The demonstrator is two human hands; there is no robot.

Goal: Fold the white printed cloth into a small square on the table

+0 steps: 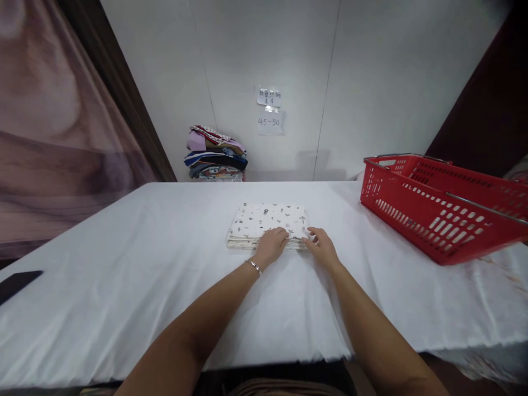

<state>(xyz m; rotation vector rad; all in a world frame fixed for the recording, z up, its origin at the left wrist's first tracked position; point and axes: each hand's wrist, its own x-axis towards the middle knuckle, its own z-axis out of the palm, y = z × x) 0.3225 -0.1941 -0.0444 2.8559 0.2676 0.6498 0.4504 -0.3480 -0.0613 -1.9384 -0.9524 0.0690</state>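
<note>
A white cloth with small dark prints [272, 219] lies folded into a flat rectangle of several layers on the white-covered table. Over its near edge rests my left hand [272, 245], the fingers laid along the top layer; a silver bracelet [254, 267] circles that wrist. At the near right corner of the cloth is my right hand [322, 247], its thumb at the layered edge and its bent fingers apart from the thumb. The folded layers show along the front side of the cloth.
A red plastic basket [412, 203] with metal handles stands on the right of the table [165, 264]. A stack of folded fabrics [216, 157] sits at the back left by the wall. Two paper notes [270, 122] hang there. A dark flat object [18, 283] lies at the left edge.
</note>
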